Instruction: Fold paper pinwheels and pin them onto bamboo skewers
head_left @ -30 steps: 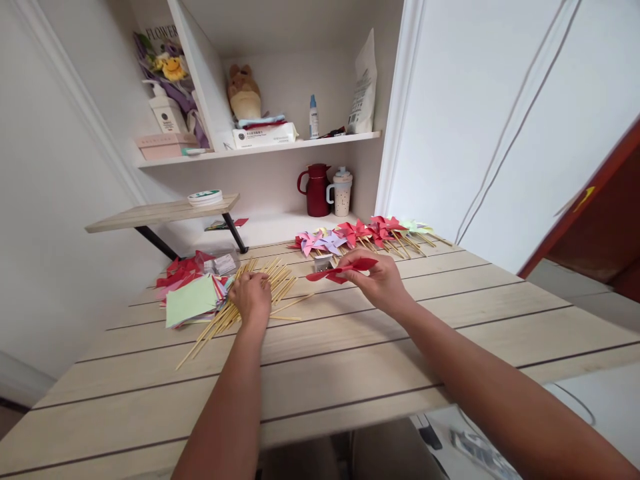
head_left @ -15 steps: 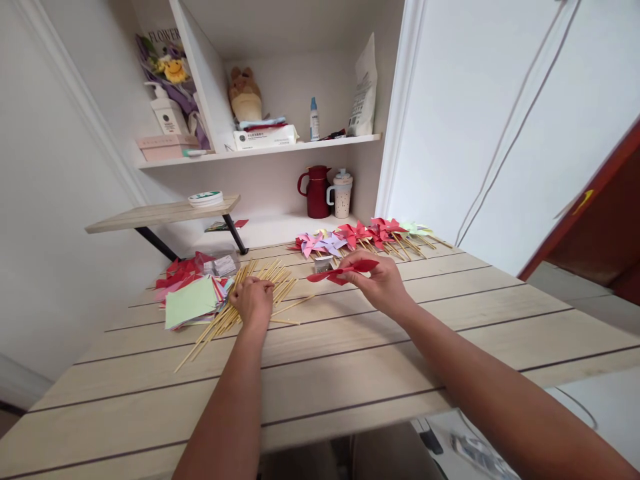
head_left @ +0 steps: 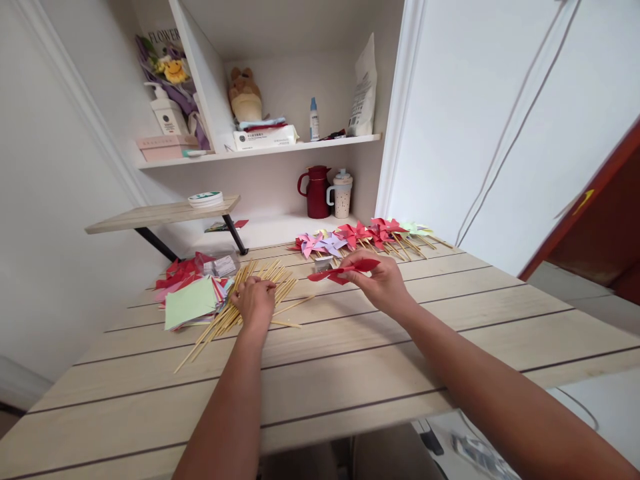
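My left hand (head_left: 256, 301) is curled on the bamboo sticks (head_left: 235, 308) piled on the tabletop (head_left: 350, 360); my right hand (head_left: 380, 283) pinches the red paper pinwheel (head_left: 345, 270) above it. Risk: a careless pull scatters sticks, or a tight pinch creases the folds.

Two bare forearms, no sleeves, watch or rings; left hand (head_left: 255, 301) & right hand (head_left: 381, 283) both ungloved.

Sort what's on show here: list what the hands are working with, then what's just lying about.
In use:
left hand on the sticks
right hand holding a red pinwheel
paper stack
finished pinwheels

Lying about:
red jug
cup
plush toy
bottle
tape roll
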A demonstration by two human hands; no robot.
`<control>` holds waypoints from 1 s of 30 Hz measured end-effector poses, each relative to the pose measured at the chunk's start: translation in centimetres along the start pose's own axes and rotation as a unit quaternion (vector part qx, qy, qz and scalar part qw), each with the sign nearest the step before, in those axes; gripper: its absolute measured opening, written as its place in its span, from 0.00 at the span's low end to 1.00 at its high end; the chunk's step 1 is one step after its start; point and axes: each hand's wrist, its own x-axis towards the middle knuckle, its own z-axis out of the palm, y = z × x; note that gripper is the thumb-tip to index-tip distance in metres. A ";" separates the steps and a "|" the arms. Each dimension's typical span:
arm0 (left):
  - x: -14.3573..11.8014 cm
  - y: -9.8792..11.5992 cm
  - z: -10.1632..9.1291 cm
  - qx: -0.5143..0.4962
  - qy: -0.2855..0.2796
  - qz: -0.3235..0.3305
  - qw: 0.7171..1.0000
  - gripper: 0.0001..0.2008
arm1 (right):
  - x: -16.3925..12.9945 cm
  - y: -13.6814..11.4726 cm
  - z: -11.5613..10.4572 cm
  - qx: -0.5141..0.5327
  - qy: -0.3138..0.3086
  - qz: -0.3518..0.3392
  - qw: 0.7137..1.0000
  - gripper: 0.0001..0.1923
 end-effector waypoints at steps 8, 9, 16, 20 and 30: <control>0.0 0.2 -0.3 0.010 0.037 0.008 0.999 0.13 | 0.0 0.0 -0.1 -0.006 0.006 -0.003 1.000 0.09; 0.0 0.3 -0.3 0.012 0.048 0.011 0.999 0.13 | 0.0 0.0 -0.1 -0.006 0.007 -0.003 1.000 0.09; 0.1 0.4 -0.4 0.065 -0.004 0.015 0.998 0.16 | 0.1 -0.2 -0.1 -0.005 0.008 -0.005 1.000 0.10; -0.3 0.9 -0.7 0.064 -0.057 0.054 0.995 0.12 | 0.1 -0.1 -0.2 -0.005 0.011 -0.003 1.000 0.09; -1.7 2.1 -3.7 0.014 0.057 0.080 0.995 0.20 | 0.4 -0.3 -0.5 0.016 0.029 0.014 0.999 0.07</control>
